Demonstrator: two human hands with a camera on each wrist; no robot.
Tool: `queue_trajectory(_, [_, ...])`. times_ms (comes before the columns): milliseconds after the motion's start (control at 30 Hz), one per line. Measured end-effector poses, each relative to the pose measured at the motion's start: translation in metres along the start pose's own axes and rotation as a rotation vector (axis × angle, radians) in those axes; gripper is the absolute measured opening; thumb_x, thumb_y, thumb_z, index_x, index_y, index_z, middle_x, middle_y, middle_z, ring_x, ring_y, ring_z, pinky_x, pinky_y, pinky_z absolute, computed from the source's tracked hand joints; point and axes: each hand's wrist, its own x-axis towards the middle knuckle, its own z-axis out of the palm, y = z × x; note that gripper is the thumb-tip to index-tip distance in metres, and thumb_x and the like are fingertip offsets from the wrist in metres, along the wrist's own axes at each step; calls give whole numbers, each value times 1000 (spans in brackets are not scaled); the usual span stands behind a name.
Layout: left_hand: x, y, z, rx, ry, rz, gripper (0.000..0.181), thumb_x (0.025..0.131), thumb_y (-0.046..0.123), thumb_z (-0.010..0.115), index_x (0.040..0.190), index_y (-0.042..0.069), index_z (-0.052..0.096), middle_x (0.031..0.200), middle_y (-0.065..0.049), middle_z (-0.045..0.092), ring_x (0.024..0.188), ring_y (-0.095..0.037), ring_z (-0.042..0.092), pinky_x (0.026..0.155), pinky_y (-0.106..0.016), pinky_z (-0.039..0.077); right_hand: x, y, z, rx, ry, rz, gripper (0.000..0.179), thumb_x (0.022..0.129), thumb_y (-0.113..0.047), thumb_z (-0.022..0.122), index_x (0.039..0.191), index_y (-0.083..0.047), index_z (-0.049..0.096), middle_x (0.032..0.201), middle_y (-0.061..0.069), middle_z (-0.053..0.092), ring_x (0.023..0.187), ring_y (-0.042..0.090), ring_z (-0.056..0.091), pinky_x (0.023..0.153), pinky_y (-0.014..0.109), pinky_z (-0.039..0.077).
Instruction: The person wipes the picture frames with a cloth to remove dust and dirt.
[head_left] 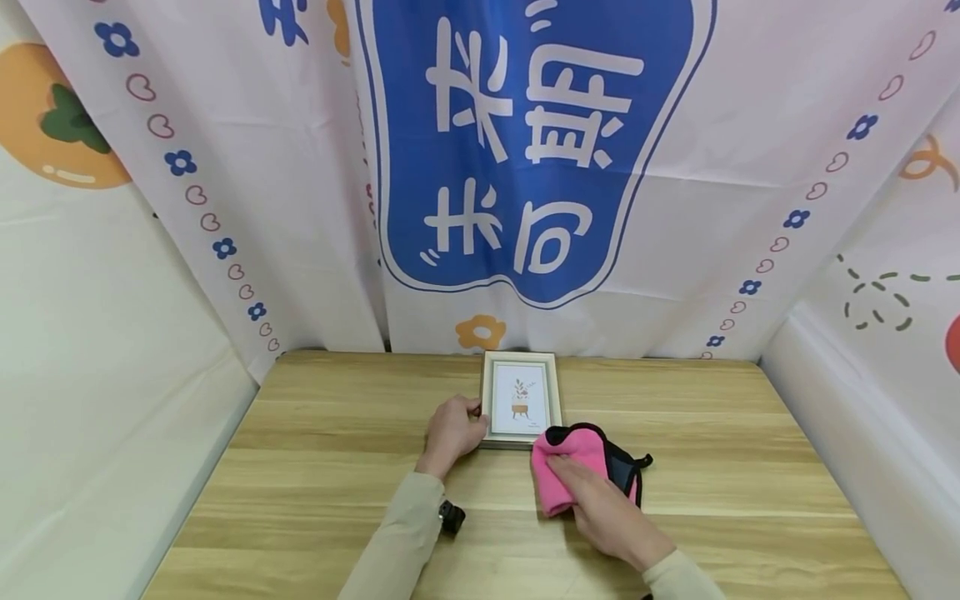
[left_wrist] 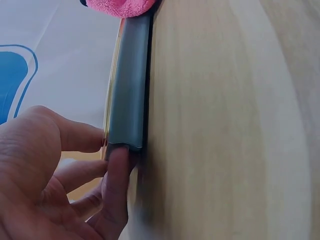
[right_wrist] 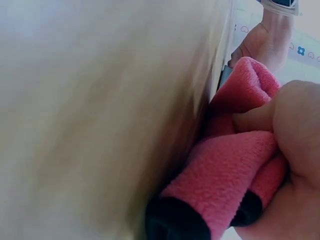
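Light beige sleeves [head_left: 397, 533] come in from the bottom edge, a small black device [head_left: 452, 517] showing at the left wrist. Beyond the cuffs, the left hand [head_left: 453, 435] pinches the left side of a rectangular picture frame [head_left: 487, 392], thumb and fingers closed about its lower corner; the left wrist view shows the fingertips [left_wrist: 96, 141] right against the frame's edge. The frame lies at the back of a wood-grain table [head_left: 315, 492], near the curtain, its pale cream border around a print [head_left: 520, 400] of a leafy plant in a brown planter on legs.

The right hand [head_left: 609, 512] grips a pink plush cloth [head_left: 566, 475] with black trim, bunched in folds under the fingers, and the thumb sinks into it in the right wrist view. The cloth overlaps the frame's lower right corner; a dark grey patch and a short black loop [head_left: 646, 460] show on its right side.

Behind the table hangs a white curtain [head_left: 315, 208] with a blue panel [head_left: 487, 183] of white Chinese characters, turned sideways.
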Motion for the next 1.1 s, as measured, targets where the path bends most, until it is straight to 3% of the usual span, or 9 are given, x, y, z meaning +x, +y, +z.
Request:
queue_trajectory(233, [-2,-1,-3,13,43,56,34,91,18,74,123,10,81,112,-8,79,102,-28,73,89,-49,58,12,-1,-2,43,-8,-42,63,95,12,54,155,-3,53,157,13,57,143,31,57,116,47,49])
queue_trajectory(500, [-1,0,-3,0,25,21,35,92,22,76,124,9,80,120,-10,77,112,-34,71,96,-52,57,24,-7,2,69,-23,-88,65,91,14,53,154,-3,55,154,13,60,140,29,60,114,47,50])
queue_trajectory(767, [0,1,-1,1,13,-6,36,93,23,77,126,11,79,123,-10,76,115,-35,70,98,-52,56,37,-22,10,101,-54,-113,62,95,13,52,155,-3,53,154,12,60,142,28,58,117,46,48])
queue_trajectory(1100, [2,0,0,33,19,30,37,92,25,78,126,12,79,125,-10,77,117,-36,71,97,-53,56,54,-37,20,119,-80,-143,62,94,13,53,155,-3,54,155,10,60,144,27,57,119,44,46])
